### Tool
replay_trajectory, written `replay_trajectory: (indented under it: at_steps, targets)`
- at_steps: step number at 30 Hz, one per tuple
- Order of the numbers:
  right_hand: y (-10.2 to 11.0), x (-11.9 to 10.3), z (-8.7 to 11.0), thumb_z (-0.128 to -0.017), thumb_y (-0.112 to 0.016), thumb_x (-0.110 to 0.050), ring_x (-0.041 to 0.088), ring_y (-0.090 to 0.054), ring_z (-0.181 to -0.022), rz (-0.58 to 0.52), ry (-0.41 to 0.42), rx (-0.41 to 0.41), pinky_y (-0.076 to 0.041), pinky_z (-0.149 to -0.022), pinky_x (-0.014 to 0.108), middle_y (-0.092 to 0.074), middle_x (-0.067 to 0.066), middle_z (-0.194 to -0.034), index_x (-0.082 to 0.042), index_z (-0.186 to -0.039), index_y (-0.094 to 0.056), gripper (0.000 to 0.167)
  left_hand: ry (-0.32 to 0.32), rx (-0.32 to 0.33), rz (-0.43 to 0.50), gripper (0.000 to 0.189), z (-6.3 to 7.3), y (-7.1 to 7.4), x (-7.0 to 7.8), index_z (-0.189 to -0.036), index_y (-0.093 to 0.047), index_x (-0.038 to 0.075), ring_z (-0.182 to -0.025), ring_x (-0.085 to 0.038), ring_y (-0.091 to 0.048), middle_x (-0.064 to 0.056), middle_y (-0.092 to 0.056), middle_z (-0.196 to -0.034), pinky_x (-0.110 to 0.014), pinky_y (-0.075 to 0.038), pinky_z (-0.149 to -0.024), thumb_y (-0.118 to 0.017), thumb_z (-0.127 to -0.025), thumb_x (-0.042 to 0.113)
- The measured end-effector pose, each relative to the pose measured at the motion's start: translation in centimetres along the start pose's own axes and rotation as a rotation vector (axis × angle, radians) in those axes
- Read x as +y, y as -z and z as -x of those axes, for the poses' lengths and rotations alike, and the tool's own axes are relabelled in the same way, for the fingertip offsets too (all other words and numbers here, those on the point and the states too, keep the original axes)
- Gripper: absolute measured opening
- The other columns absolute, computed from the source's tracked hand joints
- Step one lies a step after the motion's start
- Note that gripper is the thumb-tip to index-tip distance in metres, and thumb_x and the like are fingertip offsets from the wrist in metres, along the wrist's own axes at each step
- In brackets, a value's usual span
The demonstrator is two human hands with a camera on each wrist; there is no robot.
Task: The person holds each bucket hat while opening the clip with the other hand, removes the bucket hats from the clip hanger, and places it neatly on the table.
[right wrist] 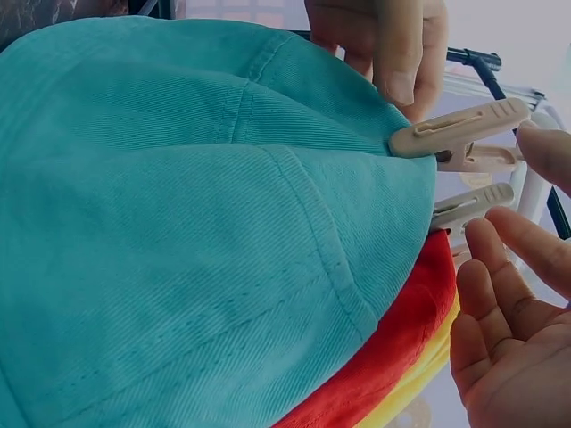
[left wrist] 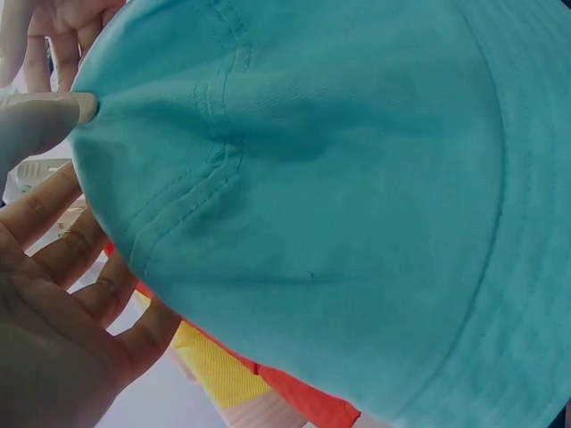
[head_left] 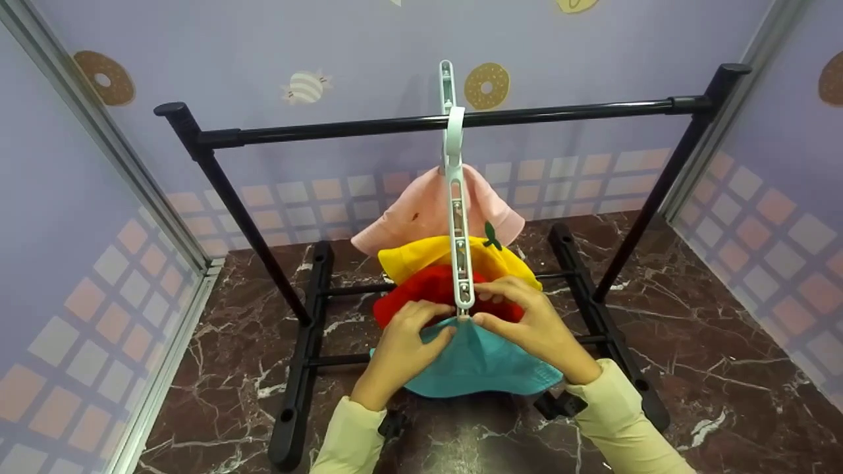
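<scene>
Lavender walls printed with doughnuts (head_left: pixel 369 39) stand behind a dark red marbled tabletop (head_left: pixel 217 395), where a black tubular rack (head_left: pixel 329 130) carries a pale mint plastic hanger (head_left: pixel 454 151) at the centre of the frame. Below it are a pink cloth hat (head_left: pixel 408 217), a yellow cloth hat (head_left: pixel 411 257) and a red cloth hat (head_left: pixel 408 296); a teal cloth hat (head_left: pixel 474 368) hangs nearest, at lower centre, its crown nipped by a beige plastic clip (right wrist: pixel 464 129). The left hand (head_left: pixel 402 343), fingers loosely spread, is beside the crown; the right hand (head_left: pixel 539 324), also relaxed, has its thumb near the clip's end. Clipping the teal hat seems nearly finished; next probably calls for checking the hold and drawing both hands clear.
</scene>
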State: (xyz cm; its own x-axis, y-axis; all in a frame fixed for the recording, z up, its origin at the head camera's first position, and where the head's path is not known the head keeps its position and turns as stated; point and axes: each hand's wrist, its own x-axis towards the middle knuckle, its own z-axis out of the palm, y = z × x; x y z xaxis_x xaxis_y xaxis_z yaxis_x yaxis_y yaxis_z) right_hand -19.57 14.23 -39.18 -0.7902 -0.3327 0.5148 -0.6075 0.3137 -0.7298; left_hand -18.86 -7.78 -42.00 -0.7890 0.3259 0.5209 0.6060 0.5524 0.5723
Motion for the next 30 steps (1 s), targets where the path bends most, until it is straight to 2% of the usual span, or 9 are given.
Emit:
replay_trajectory:
  at_steps: [9,22,30]
  targets:
    - [-0.5,-0.4,-0.3,-0.081,-0.077,-0.019,0.019,-0.059,-0.094,0.007,-0.018,-0.049,-0.050,-0.085,0.030,-0.064,0.001,-0.108,-0.013,-0.115,-0.069,0.035,-0.025,0.021,-0.022,0.013,0.1,-0.6,0.2,-0.101,-0.070,0.009,-0.090,-0.016,-0.060,0.000,-0.068,-0.097,-0.033,-0.052,-0.086,-0.068,-0.089,0.014]
    - [-0.9,-0.4,-0.4,-0.077,-0.080,-0.020,0.018,-0.058,-0.098,0.027,0.043,-0.045,-0.048,-0.088,0.029,-0.064,0.000,-0.106,-0.014,-0.111,-0.070,0.035,-0.030,0.031,-0.038,0.011,-0.1,-0.7,0.5,-0.098,-0.071,0.010,-0.088,-0.015,-0.062,-0.001,-0.070,-0.094,-0.034,-0.052,-0.085,-0.066,-0.091,0.017]
    - [-1.2,-0.4,-0.5,-0.077,-0.080,-0.019,0.018,-0.057,-0.095,0.047,0.077,-0.025,-0.048,-0.085,0.030,-0.065,-0.001,-0.104,-0.014,-0.111,-0.070,0.035,-0.056,0.050,-0.061,0.011,0.1,-0.7,0.5,-0.097,-0.073,0.010,-0.084,-0.015,-0.062,-0.001,-0.071,-0.092,-0.035,-0.051,-0.084,-0.067,-0.090,0.016]
